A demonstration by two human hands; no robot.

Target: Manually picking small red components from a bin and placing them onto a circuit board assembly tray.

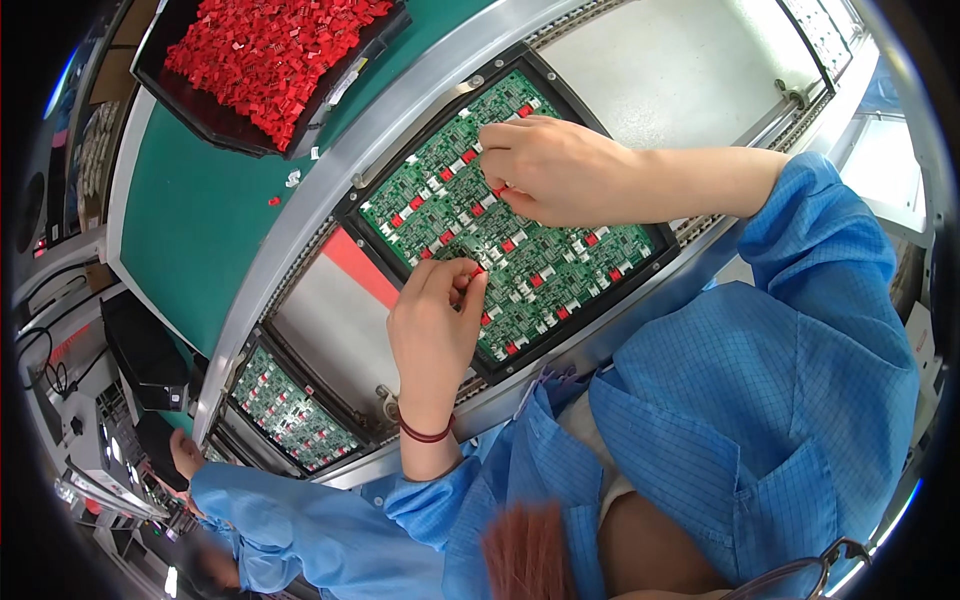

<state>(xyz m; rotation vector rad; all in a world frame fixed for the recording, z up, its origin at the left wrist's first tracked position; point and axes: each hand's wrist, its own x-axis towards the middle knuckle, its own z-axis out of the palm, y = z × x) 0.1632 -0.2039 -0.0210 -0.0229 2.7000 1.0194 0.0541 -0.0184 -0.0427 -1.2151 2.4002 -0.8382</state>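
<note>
A green circuit board panel [590, 268], dotted with small red and white connectors, lies in a black frame [665, 240] in front of me. Over its near left part, my left hand [435, 315] is closed in a pinch on a small red connector [478, 271], low against the board. My right hand [555, 172] reaches in from the right above the panel's far half. Its fingers are curled together, with a red connector [500, 191] at the fingertips; the hand hides the parts beneath it.
A black bin [360, 75] heaped with red connectors stands on the green worktop [190, 205] at far left, with scraps beside it. The frame rests on a conveyor with metal rails [400, 120]. Another framed board panel [290, 405] lies at lower left, near a co-worker's blue sleeve [300, 510].
</note>
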